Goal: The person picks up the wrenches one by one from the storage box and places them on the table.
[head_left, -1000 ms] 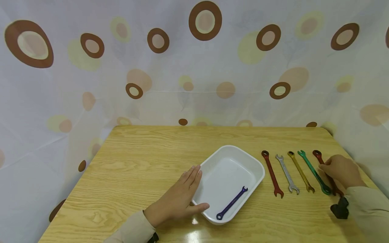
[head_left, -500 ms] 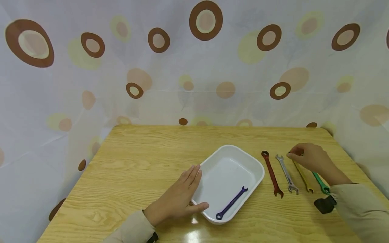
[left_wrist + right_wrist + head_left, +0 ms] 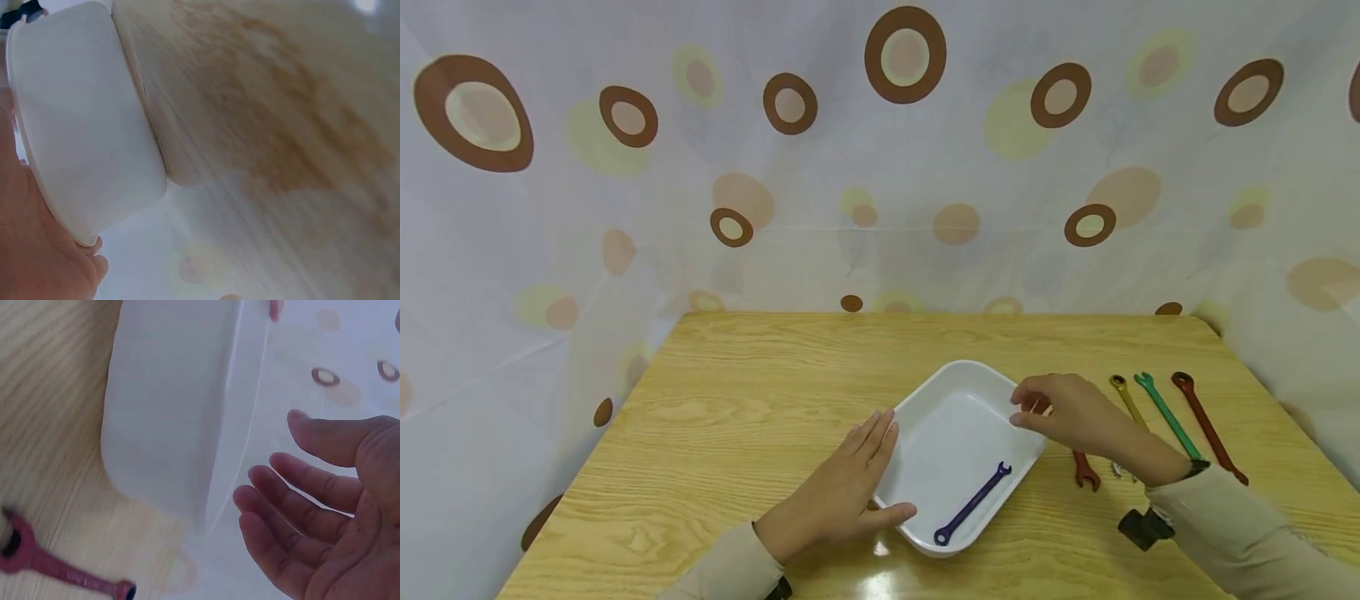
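My left hand [image 3: 842, 487] lies with straight fingers along the left rim of a white plastic basin [image 3: 917, 417]. In the left wrist view, the hand [image 3: 44, 250] touches the basin's side [image 3: 87, 119]. A purple combination wrench [image 3: 973, 504] lies inside, near the right wall. Above the basin's right rim is my right hand [image 3: 1067, 415], its fingers loosely bent. The right wrist view shows nothing between the fingers and thumb of that hand [image 3: 319, 519]. Beneath the forearm a red wrench [image 3: 1084, 471] and a silver wrench [image 3: 1120, 472] are mostly hidden.
Right of that hand lie a yellow wrench [image 3: 1127, 396], a green wrench [image 3: 1168, 417] and another red wrench [image 3: 1210, 429], roughly parallel on the wooden table [image 3: 760, 383]. A patterned cloth [image 3: 820, 167] hangs behind the table.
My right hand has moved left from the far-right red wrench, past the yellow wrench, to the basin's right rim. The left hand, basin and wrenches stay in place.
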Motion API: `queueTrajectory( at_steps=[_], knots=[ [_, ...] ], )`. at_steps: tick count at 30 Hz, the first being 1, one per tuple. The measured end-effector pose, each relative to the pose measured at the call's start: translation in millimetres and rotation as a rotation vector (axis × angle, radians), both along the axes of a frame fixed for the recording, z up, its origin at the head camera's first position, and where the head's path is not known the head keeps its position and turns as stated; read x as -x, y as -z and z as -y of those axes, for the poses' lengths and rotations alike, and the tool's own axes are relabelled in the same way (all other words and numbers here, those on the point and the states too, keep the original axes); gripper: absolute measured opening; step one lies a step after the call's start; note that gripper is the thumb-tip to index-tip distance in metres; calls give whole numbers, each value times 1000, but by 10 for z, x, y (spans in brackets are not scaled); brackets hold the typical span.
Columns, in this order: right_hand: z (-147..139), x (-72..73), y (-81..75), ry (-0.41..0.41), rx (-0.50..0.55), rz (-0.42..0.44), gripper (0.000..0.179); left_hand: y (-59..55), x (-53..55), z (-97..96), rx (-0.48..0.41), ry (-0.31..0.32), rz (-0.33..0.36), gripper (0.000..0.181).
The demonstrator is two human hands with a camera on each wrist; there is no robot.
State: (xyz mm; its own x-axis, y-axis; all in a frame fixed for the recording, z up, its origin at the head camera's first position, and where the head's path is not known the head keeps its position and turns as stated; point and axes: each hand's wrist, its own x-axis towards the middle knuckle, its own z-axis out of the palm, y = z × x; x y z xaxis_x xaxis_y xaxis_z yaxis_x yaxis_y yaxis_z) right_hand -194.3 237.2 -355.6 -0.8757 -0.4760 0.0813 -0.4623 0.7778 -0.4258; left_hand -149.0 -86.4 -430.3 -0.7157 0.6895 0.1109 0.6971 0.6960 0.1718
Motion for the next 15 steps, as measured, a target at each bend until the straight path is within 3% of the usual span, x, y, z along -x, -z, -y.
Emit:
queueTrajectory(
  at_steps=[8,15],
  knots=[
    [373,-17,186,-236,13,60,19,-6,-2,-9,-4,-4,-1,96],
    [633,-35,318,-350,-79,195,21,-17,-12,-6,-1,-2,-9,95]
  ],
)
